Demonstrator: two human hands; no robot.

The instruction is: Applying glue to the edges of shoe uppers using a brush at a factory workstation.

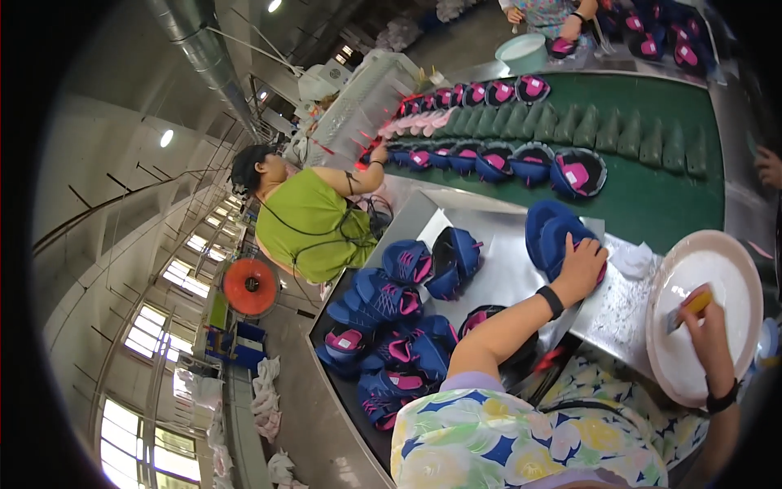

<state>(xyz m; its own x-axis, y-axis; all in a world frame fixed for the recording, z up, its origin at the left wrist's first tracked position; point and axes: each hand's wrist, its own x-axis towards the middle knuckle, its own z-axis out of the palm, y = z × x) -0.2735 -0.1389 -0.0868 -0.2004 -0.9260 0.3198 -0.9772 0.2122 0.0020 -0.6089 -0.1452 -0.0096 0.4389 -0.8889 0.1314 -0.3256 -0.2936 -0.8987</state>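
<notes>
My left hand grips a blue shoe upper over the metal worktop, its fingers curled round the near end. In my right hand is a brush with a yellow handle, held over a wide pale basin. The brush's bristle end points down to the left, at the white contents of the basin. A crumpled white cloth or paper lies between the shoe upper and the basin. Blue shoe uppers with pink linings are heaped to the left of my left arm.
A green conveyor belt crosses ahead, carrying rows of shoe uppers and dark shoe lasts. A person in a green shirt reaches toward the belt at the left. Across the belt another person's hand is near a pale green basin.
</notes>
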